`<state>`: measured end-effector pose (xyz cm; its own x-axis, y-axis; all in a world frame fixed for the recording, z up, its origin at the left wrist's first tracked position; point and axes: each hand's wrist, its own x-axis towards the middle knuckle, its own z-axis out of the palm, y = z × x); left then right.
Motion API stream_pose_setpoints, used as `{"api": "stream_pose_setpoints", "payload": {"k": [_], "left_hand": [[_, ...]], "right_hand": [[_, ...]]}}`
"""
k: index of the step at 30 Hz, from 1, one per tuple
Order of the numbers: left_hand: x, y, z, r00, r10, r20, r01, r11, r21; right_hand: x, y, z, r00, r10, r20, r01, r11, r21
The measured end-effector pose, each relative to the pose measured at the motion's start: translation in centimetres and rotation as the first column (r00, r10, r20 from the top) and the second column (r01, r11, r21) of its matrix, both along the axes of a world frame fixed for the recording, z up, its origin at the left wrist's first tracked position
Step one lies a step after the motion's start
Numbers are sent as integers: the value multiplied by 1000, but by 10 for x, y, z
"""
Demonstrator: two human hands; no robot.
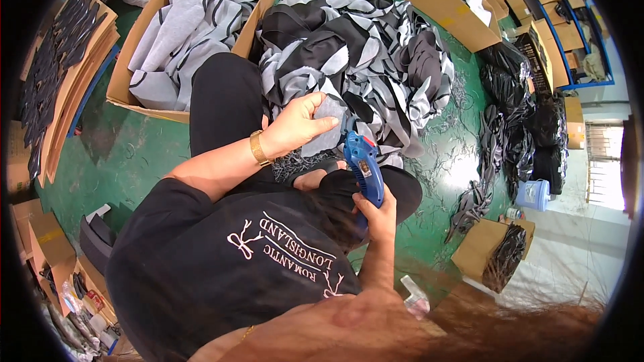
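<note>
Finding: Working at Close Quarters

Your left hand (295,126) is holding its thumb near the front end of the blue cutter (364,167), and in this inspector's judgement that closeness is posing the main risk: a slip of either wrist could be bringing skin into the tool's way. The grey cloth (325,135) is hanging slack below the left grip, so a loose fold could be catching in the tool and spoiling the edge. Directly beyond both grips, a cloth heap (367,47) is lying close behind the tool's front, its stray layers offering a second chance of snagging. Your foot (310,179) is resting below the left grip; a loosened right-hand hold could be dropping the tool there.

On the grip: your left hand is pinching the grey cloth, thumb on top; the fingers beneath are hiding from view, so the firmness cannot be judged. Your right hand (378,213) is wrapping around the cutter's handle, fingers curling closed, the tool pointing away from you. Whether its tip is touching the cloth, the view is not showing. The cloth itself is sitting in the left grip, ahead and to the left of the right one.
</note>
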<state>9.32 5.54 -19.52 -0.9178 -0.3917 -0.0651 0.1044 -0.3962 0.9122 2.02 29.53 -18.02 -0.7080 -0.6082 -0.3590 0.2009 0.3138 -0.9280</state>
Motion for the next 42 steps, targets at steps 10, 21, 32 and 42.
{"api": "stream_pose_setpoints", "payload": {"k": [10, 21, 32, 42], "left_hand": [[1, -22, -1, 985, -152, 80, 171, 879, -445], [7, -45, 36, 846, -488, 214, 517, 652, -555], [-1, -20, 14, 889, -444, 110, 439, 760, -480], [-2, 31, -27, 960, -269, -81, 217, 525, 823]], "right_hand": [[-19, 8, 2, 979, 102, 179, -96, 994, -45], [-28, 7, 4, 963, 215, 165, -210, 977, -50], [-27, -31, 2, 996, -28, 82, 48, 964, -263], [-25, -57, -7, 995, -40, -86, 20, 975, -220]]}}
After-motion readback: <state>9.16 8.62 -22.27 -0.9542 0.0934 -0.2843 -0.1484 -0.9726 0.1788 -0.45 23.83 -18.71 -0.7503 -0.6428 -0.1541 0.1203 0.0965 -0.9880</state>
